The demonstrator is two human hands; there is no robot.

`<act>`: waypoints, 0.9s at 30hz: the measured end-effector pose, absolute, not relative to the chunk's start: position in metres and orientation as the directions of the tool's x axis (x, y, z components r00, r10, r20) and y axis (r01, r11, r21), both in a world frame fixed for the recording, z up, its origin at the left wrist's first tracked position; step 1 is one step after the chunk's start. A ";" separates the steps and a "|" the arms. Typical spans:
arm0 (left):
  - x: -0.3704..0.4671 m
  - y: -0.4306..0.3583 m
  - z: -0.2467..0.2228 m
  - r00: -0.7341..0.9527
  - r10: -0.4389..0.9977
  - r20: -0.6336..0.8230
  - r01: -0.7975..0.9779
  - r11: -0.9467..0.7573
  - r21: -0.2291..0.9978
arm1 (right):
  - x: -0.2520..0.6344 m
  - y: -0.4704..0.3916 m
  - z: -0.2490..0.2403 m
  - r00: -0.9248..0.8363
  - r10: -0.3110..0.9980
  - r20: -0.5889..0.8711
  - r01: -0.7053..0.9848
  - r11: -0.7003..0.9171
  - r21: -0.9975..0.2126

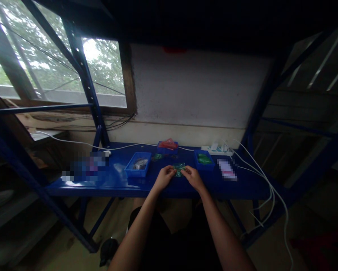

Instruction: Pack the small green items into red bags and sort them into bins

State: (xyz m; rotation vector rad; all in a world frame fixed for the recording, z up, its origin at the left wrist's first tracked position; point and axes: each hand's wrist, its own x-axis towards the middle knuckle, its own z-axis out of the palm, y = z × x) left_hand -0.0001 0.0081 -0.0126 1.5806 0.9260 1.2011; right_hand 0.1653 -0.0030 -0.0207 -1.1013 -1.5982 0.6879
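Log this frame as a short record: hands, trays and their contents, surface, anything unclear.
Left hand: fingers on the left side of a small green piece
Right hand: fingers on its right side
Left tray: blue, greyish items
Back tray: blue, red items
Right tray: blue, green items
Surface: blue table
Unclear: what the piece is

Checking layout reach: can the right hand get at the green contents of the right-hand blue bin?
Probably yes: the green contents lie in an open blue bin just beyond the right hand, nothing visibly between. That hand pinches a green packet, so may need to let go first.
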 end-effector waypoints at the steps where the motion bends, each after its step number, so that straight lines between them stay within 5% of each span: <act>1: 0.000 0.009 -0.013 0.237 0.929 0.285 0.027 -0.300 0.954 | 0.165 -0.002 -0.021 -0.042 0.900 0.433 0.331 0.422 -0.844; 14: -0.001 0.012 -0.012 0.185 0.948 0.259 -0.064 -0.252 0.966 | 0.166 -0.002 -0.020 0.014 0.901 0.434 0.303 0.410 -0.860; 27: -0.002 0.012 -0.012 0.117 0.940 0.319 0.031 -0.325 0.945 | 0.165 -0.005 -0.017 -0.027 0.919 0.394 0.247 0.388 -0.888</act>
